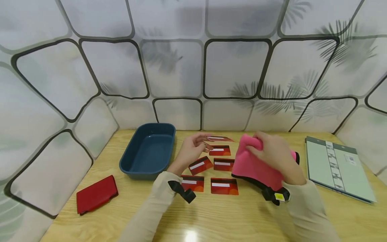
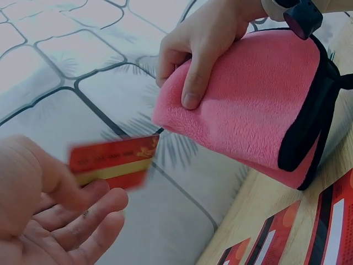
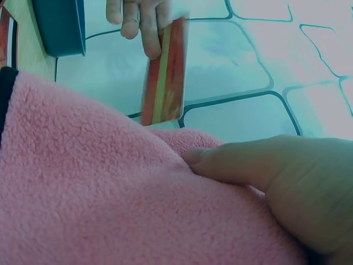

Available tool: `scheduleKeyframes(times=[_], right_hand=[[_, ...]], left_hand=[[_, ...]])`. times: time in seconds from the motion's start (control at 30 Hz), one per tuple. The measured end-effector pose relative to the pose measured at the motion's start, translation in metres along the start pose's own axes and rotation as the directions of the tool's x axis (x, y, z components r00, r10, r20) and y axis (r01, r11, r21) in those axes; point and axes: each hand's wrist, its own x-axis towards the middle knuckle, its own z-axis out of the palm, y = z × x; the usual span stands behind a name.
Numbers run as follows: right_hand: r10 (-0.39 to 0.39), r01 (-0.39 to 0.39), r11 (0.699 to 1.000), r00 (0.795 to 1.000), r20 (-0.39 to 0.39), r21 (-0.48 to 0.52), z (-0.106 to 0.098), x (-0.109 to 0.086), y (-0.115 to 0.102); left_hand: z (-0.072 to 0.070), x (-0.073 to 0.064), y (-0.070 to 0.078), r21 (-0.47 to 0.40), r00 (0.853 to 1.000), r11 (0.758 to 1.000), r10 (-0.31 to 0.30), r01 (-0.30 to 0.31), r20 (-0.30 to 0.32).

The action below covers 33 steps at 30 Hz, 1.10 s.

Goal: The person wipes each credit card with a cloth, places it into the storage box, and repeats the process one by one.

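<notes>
My left hand (image 1: 192,148) pinches a red card (image 2: 113,162) between thumb and fingers, held up above the table and apart from the cloth. In my right hand (image 1: 273,153) is a folded pink fleece cloth with black edging (image 1: 257,168), gripped near its top with the thumb on the near side. The cloth also fills most of the right wrist view, where the card (image 3: 165,72) hangs beyond it. Several red cards lie on the table between the hands, among them one at the front (image 1: 224,186) and a tilted one (image 1: 201,165). Each shows a dark stripe and a white strip.
A blue tray (image 1: 130,174) stands left of my left hand. Nearer the left front lies a red wallet-like case (image 1: 96,195). A pale green folder (image 1: 321,164) lies at the right. Patterned fabric (image 1: 178,74) rises behind the wooden table (image 1: 235,218).
</notes>
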Motion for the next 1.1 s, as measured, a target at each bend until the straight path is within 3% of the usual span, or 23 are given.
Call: scheduleKeyframes(times=[0.2, 0.33, 0.43, 0.57, 0.73, 0.87, 1.1], right_hand=[[-0.035, 0.032, 0.996, 0.998, 0.043, 0.078, 0.000, 0.001, -0.001], [-0.066, 0.054, 0.989, 0.994, 0.087, 0.140, 0.000, 0.000, -0.004], [-0.091, 0.068, 0.981, 0.988, 0.124, 0.179, -0.002, 0.000, -0.006], [-0.116, 0.077, 0.971, 0.979, 0.166, 0.225, -0.002, 0.000, -0.011], [-0.116, 0.068, 0.967, 0.975, 0.187, 0.246, -0.002, -0.001, -0.013], [-0.136, 0.085, 0.962, 0.973, 0.185, 0.258, 0.000, 0.002, -0.018], [-0.133, 0.071, 0.955, 0.971, 0.199, 0.288, -0.001, 0.001, -0.019]], left_hand=[[0.000, 0.000, -0.002, -0.025, 0.998, 0.998, 0.049, -0.050, -0.027], [0.002, -0.001, -0.003, 0.047, 0.990, 0.995, 0.092, -0.087, -0.109], [0.004, -0.001, -0.005, 0.129, 0.975, 0.985, 0.140, -0.118, -0.175], [0.005, 0.000, -0.006, 0.128, 0.968, 0.981, 0.169, -0.147, -0.186], [0.006, -0.002, -0.005, 0.038, 0.984, 0.994, 0.110, -0.106, -0.139], [0.005, -0.004, -0.004, -0.006, 0.986, 0.997, 0.070, -0.072, -0.148], [0.011, -0.001, -0.008, 0.035, 0.994, 0.999, -0.003, 0.007, -0.108]])
